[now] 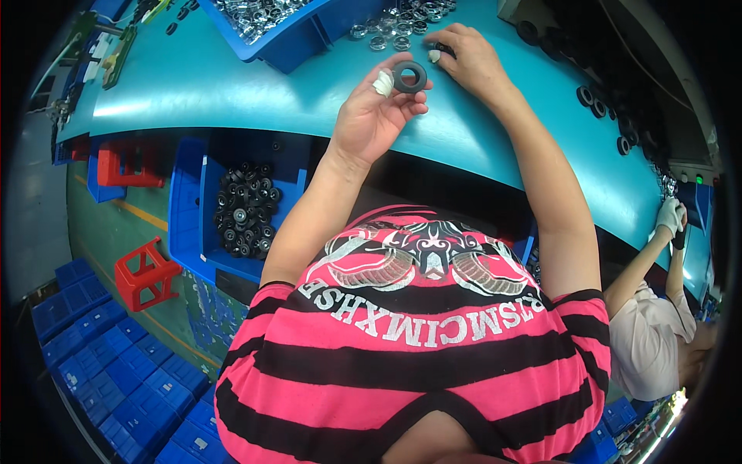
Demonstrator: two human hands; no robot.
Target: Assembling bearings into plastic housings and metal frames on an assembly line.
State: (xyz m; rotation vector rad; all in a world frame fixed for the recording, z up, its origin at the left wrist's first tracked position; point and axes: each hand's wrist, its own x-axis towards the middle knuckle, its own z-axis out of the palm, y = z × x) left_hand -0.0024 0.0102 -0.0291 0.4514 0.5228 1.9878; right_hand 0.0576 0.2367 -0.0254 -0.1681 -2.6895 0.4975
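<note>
A black ring [398, 78], like a small tyre, is held upright in my left hand [372, 116], between the thumb and fingers above the turquoise table. White wrapping covers a fingertip of that hand. My right hand [473, 68] is to its right, its fingers curled in a pinch near the table top. Something small and dark shows between those fingers, partly hidden by them. A white wrapping also covers a digit there. Just beyond my hands lie several shiny chrome wheel hubs [402, 29], loose on the table.
A blue bin [267, 52] of chrome parts stands at the far left. Below the table edge, another blue bin [290, 182] holds black wheels [246, 209]. Black rings [597, 108] lie at the right. A co-worker [645, 332] in white gloves works at the right. Red stools [145, 274] stand left.
</note>
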